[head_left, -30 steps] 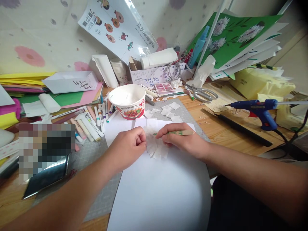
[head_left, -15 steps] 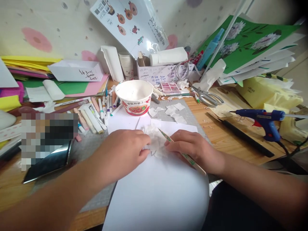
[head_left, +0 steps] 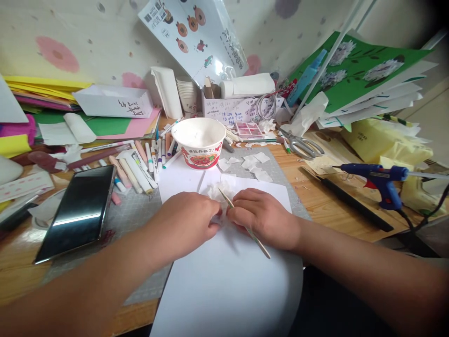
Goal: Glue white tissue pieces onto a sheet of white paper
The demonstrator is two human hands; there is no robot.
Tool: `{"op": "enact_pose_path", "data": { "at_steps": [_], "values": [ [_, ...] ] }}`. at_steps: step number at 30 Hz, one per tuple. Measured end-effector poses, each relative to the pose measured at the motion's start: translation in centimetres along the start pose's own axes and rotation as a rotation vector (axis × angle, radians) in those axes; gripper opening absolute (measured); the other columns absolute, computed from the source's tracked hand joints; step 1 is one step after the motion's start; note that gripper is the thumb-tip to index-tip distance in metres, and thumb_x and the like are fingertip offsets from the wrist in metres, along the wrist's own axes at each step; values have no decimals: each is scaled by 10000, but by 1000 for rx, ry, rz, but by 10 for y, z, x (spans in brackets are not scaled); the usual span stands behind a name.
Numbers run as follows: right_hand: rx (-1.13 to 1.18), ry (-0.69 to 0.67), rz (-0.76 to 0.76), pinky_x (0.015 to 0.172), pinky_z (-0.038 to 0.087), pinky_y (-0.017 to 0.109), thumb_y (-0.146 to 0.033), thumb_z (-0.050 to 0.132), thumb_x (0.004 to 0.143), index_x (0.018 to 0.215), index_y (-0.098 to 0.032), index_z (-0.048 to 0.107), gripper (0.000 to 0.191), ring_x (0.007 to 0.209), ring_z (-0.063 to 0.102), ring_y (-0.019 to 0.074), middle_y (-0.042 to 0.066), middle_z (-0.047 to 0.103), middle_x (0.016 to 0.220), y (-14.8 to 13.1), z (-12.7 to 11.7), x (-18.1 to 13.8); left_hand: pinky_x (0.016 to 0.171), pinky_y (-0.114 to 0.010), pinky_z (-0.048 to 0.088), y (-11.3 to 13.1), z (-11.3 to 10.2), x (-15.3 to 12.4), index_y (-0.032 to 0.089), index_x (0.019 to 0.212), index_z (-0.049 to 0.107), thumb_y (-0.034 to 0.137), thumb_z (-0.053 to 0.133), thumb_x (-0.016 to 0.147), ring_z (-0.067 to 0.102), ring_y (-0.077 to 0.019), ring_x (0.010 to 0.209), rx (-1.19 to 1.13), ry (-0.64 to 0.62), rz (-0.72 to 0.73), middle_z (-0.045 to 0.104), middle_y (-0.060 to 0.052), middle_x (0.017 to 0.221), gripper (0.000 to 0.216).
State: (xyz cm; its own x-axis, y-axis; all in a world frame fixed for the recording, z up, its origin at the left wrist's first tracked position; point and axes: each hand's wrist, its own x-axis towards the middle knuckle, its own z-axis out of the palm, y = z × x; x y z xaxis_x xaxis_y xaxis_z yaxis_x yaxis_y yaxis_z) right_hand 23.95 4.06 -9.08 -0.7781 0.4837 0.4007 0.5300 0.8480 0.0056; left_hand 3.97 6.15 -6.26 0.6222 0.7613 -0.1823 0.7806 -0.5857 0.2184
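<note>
A crumpled bunch of thin white paper (head_left: 220, 190) sits between my hands on a large white sheet (head_left: 228, 290). My left hand (head_left: 191, 220) is closed, its fingertips at the near side of the bunch and partly hidden. In my right hand (head_left: 263, 217) are slim tweezers (head_left: 257, 244) with a green pattern, held like a pen. Their pointed tip reaches over the bunch. Just beyond stands a white paper bowl (head_left: 199, 133) with red print. Torn white paper pieces (head_left: 257, 164) lie on the grey cutting mat (head_left: 280, 175) to its right.
Markers (head_left: 135, 171) crowd the left, beside a dark phone (head_left: 79, 210). Toward the right lie scissors (head_left: 301, 144), a black stick-like tool (head_left: 351, 201) and a blue glue gun (head_left: 380, 178). A box with handwriting (head_left: 242, 108) and paper cups (head_left: 187, 96) stand at the back.
My right hand has moved left, closer to my left hand, carrying the tweezers. Their tip has shifted left over the paper bunch. My left hand stays by the bunch.
</note>
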Motion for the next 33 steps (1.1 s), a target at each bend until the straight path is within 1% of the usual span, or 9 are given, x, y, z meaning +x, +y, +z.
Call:
{"op": "enact_pose_path", "data": {
  "at_steps": [3, 9, 12, 16, 20, 23, 27, 29, 33],
  "values": [
    [-3, 66, 9, 626, 382, 300, -104, 400, 940, 754, -175, 549, 249, 641, 461, 174, 30, 576, 635, -1, 3, 3, 516, -298, 233, 0, -1, -2, 230, 637, 626, 306, 574, 747, 559, -221, 580, -10, 13, 0, 642, -20, 614, 143],
    [368, 215, 146, 601, 378, 245, -75, 510, 847, 735, -228, 401, 219, 613, 449, 134, -16, 582, 656, -8, -6, 4, 509, -287, 235, 13, -5, -9, 223, 664, 585, 346, 615, 771, 528, -179, 530, -123, 93, -10, 611, 6, 585, 167],
    [463, 223, 182, 592, 389, 228, -87, 540, 831, 748, -229, 397, 218, 613, 470, 123, -22, 589, 670, -12, -8, 1, 504, -285, 227, 16, -4, -9, 219, 632, 557, 345, 626, 767, 524, -175, 516, -145, 70, -18, 602, 11, 573, 197],
    [520, 171, 276, 591, 429, 226, -68, 533, 800, 769, -215, 443, 175, 655, 556, 125, 14, 635, 769, -11, -4, -7, 521, -281, 227, 11, 2, -6, 229, 734, 596, 299, 620, 772, 560, -192, 569, -133, 36, 9, 619, 21, 608, 84],
    [535, 153, 344, 594, 436, 228, -63, 537, 795, 764, -207, 458, 168, 655, 569, 125, 21, 640, 777, -7, -1, -12, 532, -281, 234, 6, 7, -3, 238, 796, 614, 325, 632, 767, 573, -201, 598, -113, 28, 9, 630, 26, 633, 93],
    [529, 130, 291, 605, 424, 234, -61, 552, 790, 781, -206, 461, 172, 677, 556, 133, 27, 640, 792, -4, -3, -13, 533, -282, 238, 5, 8, -2, 243, 806, 632, 314, 629, 759, 576, -202, 605, -113, 19, 9, 634, 23, 645, 85],
    [447, 46, 151, 639, 396, 256, -60, 560, 785, 792, -211, 474, 174, 694, 500, 151, 12, 619, 758, -2, -3, -11, 527, -290, 239, 6, 9, 0, 233, 721, 620, 305, 621, 751, 561, -207, 589, -99, 33, 14, 622, 10, 621, 79],
    [383, 30, 129, 635, 382, 265, -50, 530, 801, 767, -210, 469, 175, 666, 471, 153, 7, 606, 716, -3, -1, -9, 524, -292, 242, 6, 9, 1, 230, 696, 611, 312, 622, 744, 560, -211, 589, -95, 36, 10, 622, 5, 618, 96],
    [318, 76, 152, 591, 348, 260, -45, 504, 813, 741, -206, 469, 180, 619, 439, 146, -3, 581, 658, -6, 0, -7, 535, -288, 272, 6, 7, 2, 229, 738, 635, 293, 615, 744, 574, -204, 600, -94, 13, 3, 634, 8, 630, 67]
  ]
}}
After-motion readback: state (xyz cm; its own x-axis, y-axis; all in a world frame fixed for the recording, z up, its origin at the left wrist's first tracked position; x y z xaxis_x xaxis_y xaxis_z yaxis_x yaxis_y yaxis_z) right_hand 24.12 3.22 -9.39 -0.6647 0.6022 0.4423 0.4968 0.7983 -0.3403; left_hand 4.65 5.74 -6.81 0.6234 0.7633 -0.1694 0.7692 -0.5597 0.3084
